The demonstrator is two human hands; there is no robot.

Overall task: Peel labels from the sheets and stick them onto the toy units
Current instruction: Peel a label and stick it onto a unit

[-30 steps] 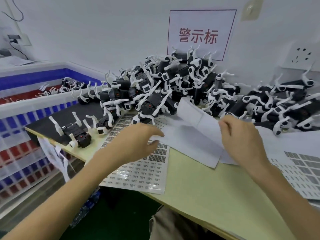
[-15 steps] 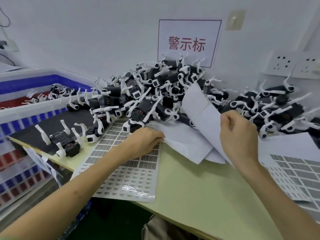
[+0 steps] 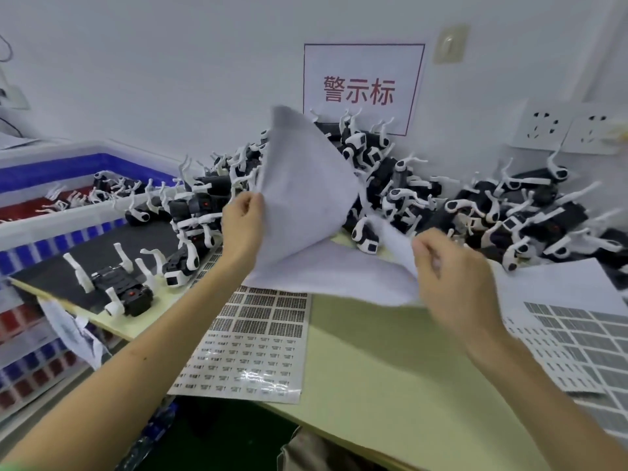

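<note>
My left hand (image 3: pixel 243 226) pinches the left edge of a blank white sheet (image 3: pixel 306 198) and holds it raised, its top corner up near the wall sign. My right hand (image 3: pixel 448 273) grips the edge of the white sheets (image 3: pixel 339 277) lying under it. A label sheet (image 3: pixel 251 338) with rows of barcode labels lies flat below my left wrist. A second label sheet (image 3: pixel 577 345) lies at the right. Black-and-white toy units (image 3: pixel 475 212) are heaped against the wall behind the paper. One toy unit (image 3: pixel 119 290) lies alone on the black mat (image 3: pixel 85 256).
A blue, white and red crate (image 3: pixel 51 226) with more toy units stands at the left. The green table (image 3: pixel 390 368) ends at a front edge near my body. Wall sockets (image 3: pixel 560 129) and a red-lettered sign (image 3: pixel 360 90) are on the wall behind the pile.
My left hand has left the table, taken the blank sheet's edge and lifted it high. My right hand has shifted down and right to the lower sheets.
</note>
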